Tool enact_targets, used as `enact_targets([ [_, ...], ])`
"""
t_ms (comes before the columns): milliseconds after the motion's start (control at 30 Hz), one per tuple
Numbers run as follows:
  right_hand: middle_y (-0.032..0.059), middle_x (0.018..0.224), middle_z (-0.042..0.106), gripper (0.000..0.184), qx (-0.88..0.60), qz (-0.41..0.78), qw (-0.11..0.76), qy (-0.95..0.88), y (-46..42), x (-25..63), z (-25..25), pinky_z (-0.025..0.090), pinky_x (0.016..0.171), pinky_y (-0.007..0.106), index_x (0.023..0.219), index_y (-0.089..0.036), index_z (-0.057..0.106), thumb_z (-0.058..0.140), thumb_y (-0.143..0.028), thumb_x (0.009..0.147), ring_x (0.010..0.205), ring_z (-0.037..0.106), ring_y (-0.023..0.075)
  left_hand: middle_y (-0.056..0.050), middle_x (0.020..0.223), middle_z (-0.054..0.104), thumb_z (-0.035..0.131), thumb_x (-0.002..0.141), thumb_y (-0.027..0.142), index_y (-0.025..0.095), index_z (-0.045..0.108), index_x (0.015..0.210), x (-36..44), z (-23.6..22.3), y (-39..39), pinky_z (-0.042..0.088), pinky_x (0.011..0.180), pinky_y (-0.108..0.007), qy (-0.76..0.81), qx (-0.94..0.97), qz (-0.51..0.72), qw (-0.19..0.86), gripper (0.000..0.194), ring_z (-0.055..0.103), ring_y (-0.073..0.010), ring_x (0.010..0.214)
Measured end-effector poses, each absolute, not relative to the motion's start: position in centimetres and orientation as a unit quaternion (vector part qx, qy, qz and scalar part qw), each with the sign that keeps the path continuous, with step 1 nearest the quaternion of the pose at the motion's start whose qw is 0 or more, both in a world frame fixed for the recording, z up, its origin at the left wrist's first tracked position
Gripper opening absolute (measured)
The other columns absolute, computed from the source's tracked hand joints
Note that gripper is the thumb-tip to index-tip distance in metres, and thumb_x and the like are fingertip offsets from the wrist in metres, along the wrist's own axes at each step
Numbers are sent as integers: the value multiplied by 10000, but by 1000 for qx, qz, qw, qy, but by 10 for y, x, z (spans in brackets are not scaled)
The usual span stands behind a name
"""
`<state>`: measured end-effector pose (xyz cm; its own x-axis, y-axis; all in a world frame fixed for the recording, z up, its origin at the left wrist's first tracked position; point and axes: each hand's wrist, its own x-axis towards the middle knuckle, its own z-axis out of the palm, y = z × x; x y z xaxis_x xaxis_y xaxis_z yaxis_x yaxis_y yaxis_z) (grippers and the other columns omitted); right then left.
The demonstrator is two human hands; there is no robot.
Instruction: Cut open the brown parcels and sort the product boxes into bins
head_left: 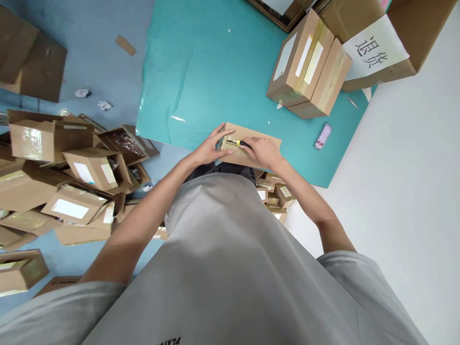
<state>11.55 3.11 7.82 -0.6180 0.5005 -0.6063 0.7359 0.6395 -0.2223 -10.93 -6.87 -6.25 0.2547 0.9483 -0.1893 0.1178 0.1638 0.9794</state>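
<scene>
A brown cardboard box (264,137) lies at the near edge of the green-topped table, with clear tape over its left end. My left hand (212,146) grips that left end, thumb in front and fingers behind. In my right hand (264,152) is a utility knife (241,143) with a black and yellow body. Its tip points left and lies over the taped part of the box; whether the blade touches the tape I cannot tell. The right fingers wrap round the knife's handle.
Two taped boxes (309,62) stand at the table's right, beside a large open carton (427,33) bearing a handwritten sheet. A pixelated pinkish item (322,136) lies near the right edge. Opened boxes (72,163) are heaped on the floor at left, with crumpled paper (82,93).
</scene>
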Motion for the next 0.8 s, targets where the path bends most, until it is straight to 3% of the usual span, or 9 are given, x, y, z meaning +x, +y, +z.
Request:
enact_targets([
  [467, 164, 1305, 819, 533, 360, -215, 260, 870, 23, 108, 80, 490, 925, 370, 1498, -203, 683, 355, -525, 1228, 1151, 758, 344, -193, 1897, 222, 742, 864, 915, 280, 510, 1727, -109, -63, -66, 249, 1397, -659, 492, 540, 360, 580, 1096, 194, -442, 1768],
  [800, 249, 1251, 802, 511, 386, -132, 305, 860, 2, 89, 89, 537, 888, 410, 1494, -157, 663, 322, -427, 1224, 1121, 784, 368, -211, 1885, 238, 783, 830, 908, 270, 527, 1715, -107, -63, -66, 273, 1387, -668, 486, 536, 366, 585, 1121, 167, -449, 1772],
])
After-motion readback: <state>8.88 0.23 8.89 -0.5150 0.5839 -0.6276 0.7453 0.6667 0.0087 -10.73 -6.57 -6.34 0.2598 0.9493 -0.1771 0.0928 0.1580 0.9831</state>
